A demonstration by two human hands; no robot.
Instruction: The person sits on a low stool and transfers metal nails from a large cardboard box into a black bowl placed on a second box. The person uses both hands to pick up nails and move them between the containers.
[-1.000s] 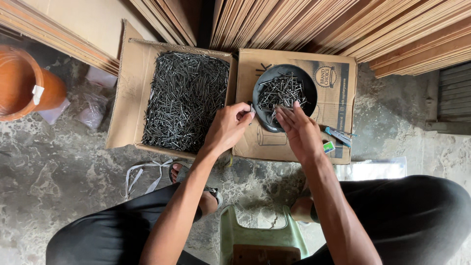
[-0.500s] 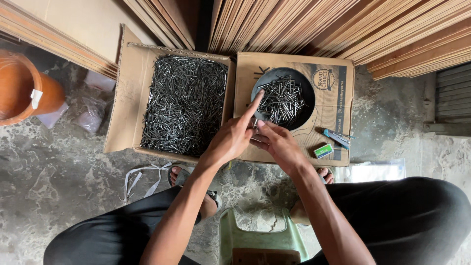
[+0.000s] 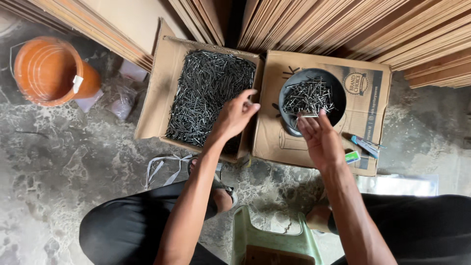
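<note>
The bare left hand [image 3: 235, 117] is reaching toward twelve o'clock, forearm angling up from six o'clock, fingers loosely curled with the index finger pointing toward two o'clock. The bare right hand [image 3: 320, 140] is hovering at its three o'clock, palm turned up, fingers extended together toward twelve o'clock, forearm running back toward five o'clock.

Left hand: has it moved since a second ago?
Yes. The left hand has swung left, away from the black bowl and over the edge of the open box of nails.
</note>
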